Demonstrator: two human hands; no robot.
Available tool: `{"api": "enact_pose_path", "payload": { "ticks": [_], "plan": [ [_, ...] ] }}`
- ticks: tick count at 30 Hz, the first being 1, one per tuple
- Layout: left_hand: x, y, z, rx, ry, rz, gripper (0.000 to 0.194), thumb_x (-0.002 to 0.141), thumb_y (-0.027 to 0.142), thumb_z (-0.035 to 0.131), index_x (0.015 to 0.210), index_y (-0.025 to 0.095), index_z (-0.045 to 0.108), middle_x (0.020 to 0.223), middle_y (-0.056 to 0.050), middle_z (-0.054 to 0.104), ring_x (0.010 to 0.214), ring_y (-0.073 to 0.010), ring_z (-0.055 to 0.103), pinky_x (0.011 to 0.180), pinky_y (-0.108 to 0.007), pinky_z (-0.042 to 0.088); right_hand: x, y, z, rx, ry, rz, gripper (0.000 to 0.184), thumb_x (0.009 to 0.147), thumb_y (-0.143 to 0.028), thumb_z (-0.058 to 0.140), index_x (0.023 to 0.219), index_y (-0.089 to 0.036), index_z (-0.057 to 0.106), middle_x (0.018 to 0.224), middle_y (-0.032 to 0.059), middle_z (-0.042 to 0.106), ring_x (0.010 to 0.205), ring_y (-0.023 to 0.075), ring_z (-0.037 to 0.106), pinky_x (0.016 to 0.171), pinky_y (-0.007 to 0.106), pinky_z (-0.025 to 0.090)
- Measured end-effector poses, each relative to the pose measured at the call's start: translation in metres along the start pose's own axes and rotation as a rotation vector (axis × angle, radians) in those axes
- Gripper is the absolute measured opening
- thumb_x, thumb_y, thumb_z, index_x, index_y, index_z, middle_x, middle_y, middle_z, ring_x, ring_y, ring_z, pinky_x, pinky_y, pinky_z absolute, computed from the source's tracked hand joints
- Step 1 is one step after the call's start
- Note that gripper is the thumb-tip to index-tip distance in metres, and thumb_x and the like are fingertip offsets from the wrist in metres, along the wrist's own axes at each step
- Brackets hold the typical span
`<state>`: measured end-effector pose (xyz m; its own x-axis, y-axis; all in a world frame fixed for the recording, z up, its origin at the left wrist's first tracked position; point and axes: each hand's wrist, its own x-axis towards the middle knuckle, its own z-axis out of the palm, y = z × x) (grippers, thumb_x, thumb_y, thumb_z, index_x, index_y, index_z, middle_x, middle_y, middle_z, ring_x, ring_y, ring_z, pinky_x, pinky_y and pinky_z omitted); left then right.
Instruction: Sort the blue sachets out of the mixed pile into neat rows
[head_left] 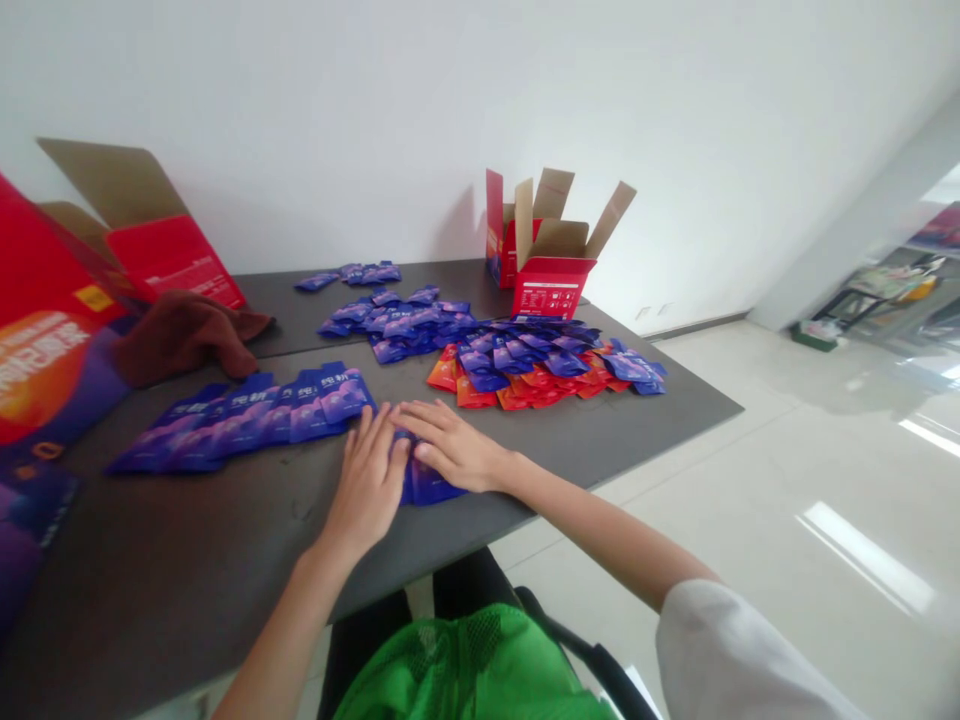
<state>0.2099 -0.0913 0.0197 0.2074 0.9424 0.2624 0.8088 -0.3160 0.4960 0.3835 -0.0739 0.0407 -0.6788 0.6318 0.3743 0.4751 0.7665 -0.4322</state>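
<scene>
Both hands lie at the front of the dark table, over a few blue-purple pouches (433, 486) that they partly cover. My left hand (371, 478) has its fingers stretched forward, the tips near the right end of an overlapping row of blue-purple pouches (255, 415). Flat across the pouches rests my right hand (459, 445), its fingers extended leftward and meeting the left fingertips. Neither hand is closed around anything. Behind the right hand is a heap of blue pouches (517, 352) over orange-red pouches (536, 388).
More blue pouches (401, 318) lie at mid-table, with a few (373, 273) near the wall. Open red cartons (551, 285) stand at the back right. A large red carton (45, 330) and a brown cloth (191, 335) occupy the left. The table's edge (637, 462) runs along the right.
</scene>
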Motion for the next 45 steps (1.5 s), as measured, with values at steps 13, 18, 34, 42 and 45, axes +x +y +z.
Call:
{"api": "enact_pose_path", "payload": {
  "ticks": [13, 18, 34, 42, 45],
  "plan": [
    [0.011, 0.036, 0.018, 0.41, -0.192, -0.064, 0.087, 0.075, 0.072, 0.026, 0.138, 0.011, 0.028, 0.146, -0.018, 0.026, 0.137, -0.0315, 0.016, 0.109, -0.052, 0.018, 0.046, 0.009, -0.076, -0.339, 0.395, 0.135, 0.031, 0.093, -0.026, 0.036, 0.117, -0.017, 0.053, 0.112, 0.0082, 0.059, 0.099, 0.0168, 0.056, 0.086, 0.028, 0.045],
    [0.004, 0.035, 0.018, 0.458, -0.156, -0.088, 0.087, 0.076, 0.071, 0.022, 0.138, 0.011, 0.027, 0.146, -0.017, 0.026, 0.137, -0.0309, 0.016, 0.109, -0.052, 0.018, 0.132, 0.065, -0.102, -0.678, -0.052, 0.177, 0.036, 0.082, -0.008, 0.047, 0.114, -0.018, 0.058, 0.112, 0.0107, 0.06, 0.104, 0.0243, 0.055, 0.083, 0.035, 0.047],
    [0.003, 0.036, 0.021, 0.422, -0.138, -0.116, 0.085, 0.078, 0.068, 0.023, 0.138, 0.008, 0.027, 0.146, -0.014, 0.021, 0.137, -0.0304, 0.014, 0.111, -0.053, 0.016, 0.174, 0.143, -0.06, -0.744, -0.329, 0.262, 0.026, 0.081, -0.002, 0.047, 0.102, -0.004, 0.062, 0.106, 0.0196, 0.063, 0.101, 0.0245, 0.06, 0.086, 0.033, 0.046],
    [0.004, 0.035, 0.018, 0.433, -0.132, -0.085, 0.086, 0.079, 0.068, 0.019, 0.137, 0.005, 0.026, 0.146, -0.016, 0.024, 0.137, -0.0307, 0.014, 0.11, -0.052, 0.017, 0.11, 0.061, -0.102, -0.742, 0.032, 0.078, 0.035, 0.091, -0.008, 0.031, 0.121, -0.009, 0.05, 0.114, 0.0148, 0.06, 0.109, 0.0219, 0.055, 0.092, 0.035, 0.046],
    [0.002, 0.032, 0.019, 0.451, -0.104, -0.068, 0.086, 0.08, 0.067, 0.017, 0.136, 0.003, 0.028, 0.145, -0.016, 0.026, 0.137, -0.0305, 0.015, 0.109, -0.052, 0.018, 0.041, 0.008, -0.096, -0.725, 0.178, -0.055, 0.036, 0.094, -0.013, 0.027, 0.121, -0.01, 0.051, 0.118, 0.0145, 0.058, 0.117, 0.0214, 0.05, 0.097, 0.035, 0.044]
  ]
}}
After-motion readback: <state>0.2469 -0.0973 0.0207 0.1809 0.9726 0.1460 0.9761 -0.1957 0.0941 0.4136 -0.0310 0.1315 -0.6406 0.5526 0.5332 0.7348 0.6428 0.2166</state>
